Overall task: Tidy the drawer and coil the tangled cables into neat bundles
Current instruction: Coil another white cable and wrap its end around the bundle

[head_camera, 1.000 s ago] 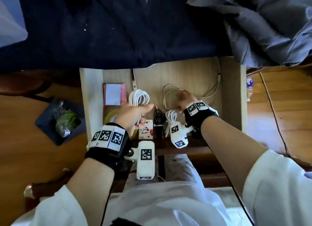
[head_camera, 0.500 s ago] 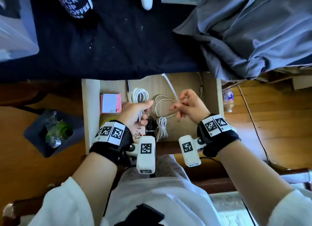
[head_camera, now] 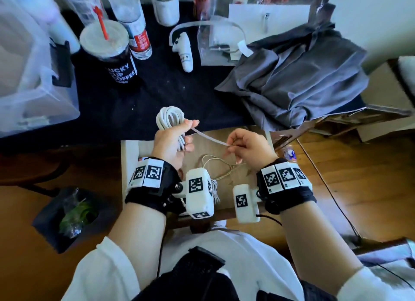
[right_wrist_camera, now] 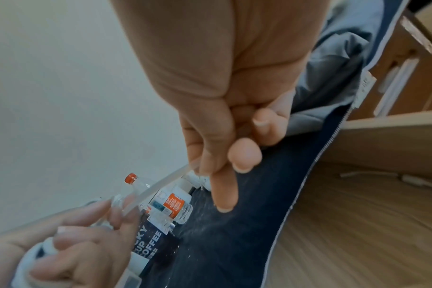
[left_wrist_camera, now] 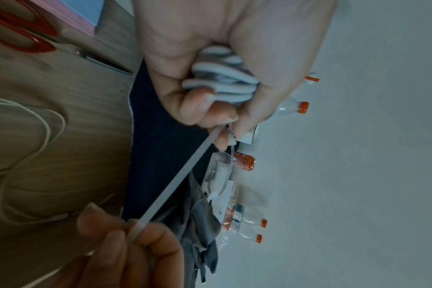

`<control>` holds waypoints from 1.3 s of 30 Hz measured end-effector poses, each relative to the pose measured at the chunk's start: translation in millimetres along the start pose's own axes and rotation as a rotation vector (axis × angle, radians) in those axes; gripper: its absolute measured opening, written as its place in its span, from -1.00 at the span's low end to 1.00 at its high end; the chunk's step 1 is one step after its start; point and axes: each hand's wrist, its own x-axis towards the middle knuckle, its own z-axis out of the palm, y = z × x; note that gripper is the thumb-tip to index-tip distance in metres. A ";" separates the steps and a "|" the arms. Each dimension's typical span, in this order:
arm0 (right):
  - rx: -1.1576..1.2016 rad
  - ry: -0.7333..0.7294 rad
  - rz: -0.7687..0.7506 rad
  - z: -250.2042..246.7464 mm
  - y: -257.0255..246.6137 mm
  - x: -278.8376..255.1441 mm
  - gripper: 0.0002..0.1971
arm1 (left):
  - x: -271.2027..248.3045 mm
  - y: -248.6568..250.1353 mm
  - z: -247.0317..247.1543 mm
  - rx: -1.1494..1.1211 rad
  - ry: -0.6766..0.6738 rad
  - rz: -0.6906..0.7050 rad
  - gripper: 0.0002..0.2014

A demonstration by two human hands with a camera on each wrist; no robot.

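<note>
Drawer (head_camera: 129, 156) with loose cable (head_camera: 216, 165), scissors (left_wrist_camera: 20, 37), pink notepad (left_wrist_camera: 79, 17).

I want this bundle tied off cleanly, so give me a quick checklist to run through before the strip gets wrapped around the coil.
1. Left hand grips the white cable coil: ok.
2. Right hand pinches the strip's free end: ok.
3. Strip taut between the hands: ok.
4. Strip's other end pinned under the left thumb: ok.
5. Coil's loops all inside the grip: cannot tell.
6. Thin cable in the drawer coiled: not ok, lies loose.
</note>
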 end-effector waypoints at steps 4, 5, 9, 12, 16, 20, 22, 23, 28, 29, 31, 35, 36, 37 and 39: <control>-0.063 0.071 -0.047 -6.4 -7.7 6.2 -0.62 | 1.2 7.6 2.7 -0.041 0.053 0.057 -0.82; -0.071 0.095 -0.057 -7.8 -8.6 8.5 -0.62 | 1.0 8.6 3.7 -0.031 0.062 0.073 -0.82; -0.108 0.126 -0.081 -10.8 -19.7 15.0 -0.71 | -3.2 10.0 9.1 0.030 0.072 0.159 -0.82; -0.206 0.016 -0.104 -12.7 -33.3 13.4 -0.96 | -6.9 10.6 13.4 0.065 0.054 0.227 -0.80; -0.044 -0.127 -0.120 -6.2 -39.9 7.9 -0.81 | -13.3 10.8 17.6 0.125 -0.046 0.302 -0.81; 0.182 -0.174 -0.093 -2.5 -44.7 3.2 -0.67 | -21.1 7.5 21.3 0.178 -0.173 0.334 -0.78; 0.256 -0.161 -0.070 -3.4 -44.6 2.6 -0.68 | -24.0 6.1 22.5 0.184 -0.197 0.344 -0.77; 0.289 -0.132 -0.048 -4.9 -44.5 2.0 -0.70 | -25.0 5.7 22.8 0.188 -0.200 0.350 -0.76; 0.310 0.028 -0.016 -13.9 -42.4 -4.6 -0.78 | -27.1 3.0 24.0 0.221 -0.148 0.353 -0.67; 0.272 0.060 -0.032 -15.4 -42.1 -5.9 -0.79 | -26.8 2.3 23.9 0.209 -0.133 0.335 -0.71; 0.200 0.157 -0.070 -19.2 -41.2 -7.9 -0.83 | -25.7 1.0 23.0 0.174 -0.109 0.284 -0.76; 0.229 0.299 -0.083 -29.4 -40.0 -9.0 -0.87 | -23.3 1.2 19.5 0.119 -0.078 0.209 -0.86; 0.211 0.327 -0.082 -30.7 -39.1 -7.9 -0.86 | -24.0 2.0 19.1 0.123 -0.095 0.200 -0.85; 0.184 0.359 -0.075 -31.2 -38.1 -6.0 -0.85 | -25.3 3.0 19.3 0.140 -0.134 0.192 -0.82; 0.146 0.402 -0.059 -31.2 -38.2 -2.2 -0.83 | -30.3 4.4 22.9 0.223 -0.273 0.152 -0.78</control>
